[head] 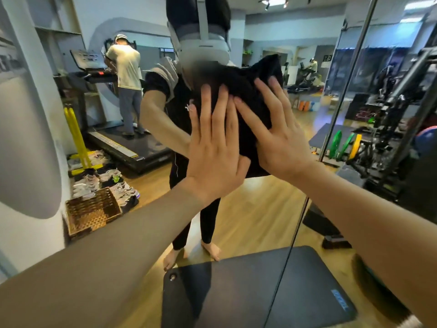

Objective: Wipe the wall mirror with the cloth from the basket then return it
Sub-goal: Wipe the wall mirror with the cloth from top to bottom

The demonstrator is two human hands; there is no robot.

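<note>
Both hands, left hand (214,150) and right hand (280,136), press the black cloth (243,91) flat against the mirror (260,209), fingers straight.

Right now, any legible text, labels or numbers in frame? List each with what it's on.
None can be read.
Blue label on the black floor mat: print too blurred.
Treadmill console, seen in the mirror: markings too small.
Dark sign far back in the reflection: letters cut off and blurred.

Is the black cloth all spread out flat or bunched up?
Bunched up. The black cloth shows folds and peaks, pressed against the mirror by both flat hands.
</note>
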